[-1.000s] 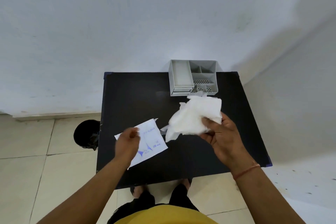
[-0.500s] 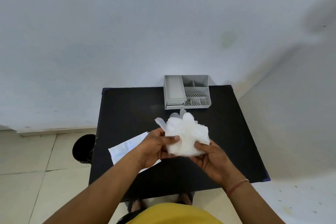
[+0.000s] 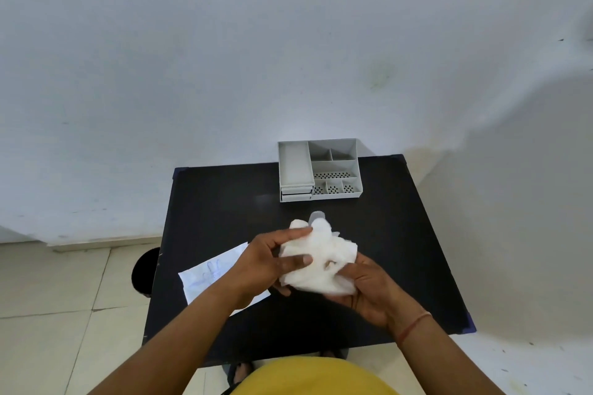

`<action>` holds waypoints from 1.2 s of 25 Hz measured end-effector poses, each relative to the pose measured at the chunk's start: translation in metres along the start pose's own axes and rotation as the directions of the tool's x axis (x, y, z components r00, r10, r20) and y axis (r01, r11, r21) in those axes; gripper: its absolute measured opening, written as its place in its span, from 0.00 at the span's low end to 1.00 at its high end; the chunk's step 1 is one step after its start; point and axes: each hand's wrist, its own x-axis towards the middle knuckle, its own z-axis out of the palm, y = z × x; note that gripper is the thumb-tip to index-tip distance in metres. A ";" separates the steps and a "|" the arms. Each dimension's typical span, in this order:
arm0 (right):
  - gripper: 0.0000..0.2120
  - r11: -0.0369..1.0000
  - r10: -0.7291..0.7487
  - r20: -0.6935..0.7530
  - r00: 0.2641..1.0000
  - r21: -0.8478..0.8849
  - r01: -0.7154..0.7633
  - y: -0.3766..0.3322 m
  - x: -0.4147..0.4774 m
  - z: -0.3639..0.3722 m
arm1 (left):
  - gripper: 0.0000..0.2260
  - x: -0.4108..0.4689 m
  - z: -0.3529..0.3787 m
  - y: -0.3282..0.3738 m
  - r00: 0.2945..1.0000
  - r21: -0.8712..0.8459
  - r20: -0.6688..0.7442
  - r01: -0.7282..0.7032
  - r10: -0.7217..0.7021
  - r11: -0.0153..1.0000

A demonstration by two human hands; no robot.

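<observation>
White crumpled bundle [image 3: 317, 263] hovers over the desk [image 3: 224, 202]; our left grip [image 3: 266, 263] and right grip [image 3: 369, 295] both clutch it.

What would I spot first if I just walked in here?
The crumpled white bundle, held over the black table by the left hand and right hand. Next, the grey compartment organizer at the table's far edge, and a flat white wrapper lying left of the hands.
</observation>
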 end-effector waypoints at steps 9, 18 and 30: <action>0.21 1.000 -0.007 0.122 0.992 0.021 0.004 -0.015 0.010 -0.022 | 0.10 0.006 0.015 0.001 0.988 -0.078 -0.023 0.152 -0.154 0.985; 0.31 0.940 0.325 0.256 0.911 0.020 -0.341 -0.053 0.029 -0.033 | 0.17 0.007 0.020 0.012 0.979 -0.016 0.159 0.132 -0.128 0.991; 0.13 0.951 -0.053 0.314 0.948 -0.274 0.144 -0.054 0.010 -0.030 | 0.30 0.026 0.046 0.034 0.978 -0.206 -0.185 0.052 -0.091 0.977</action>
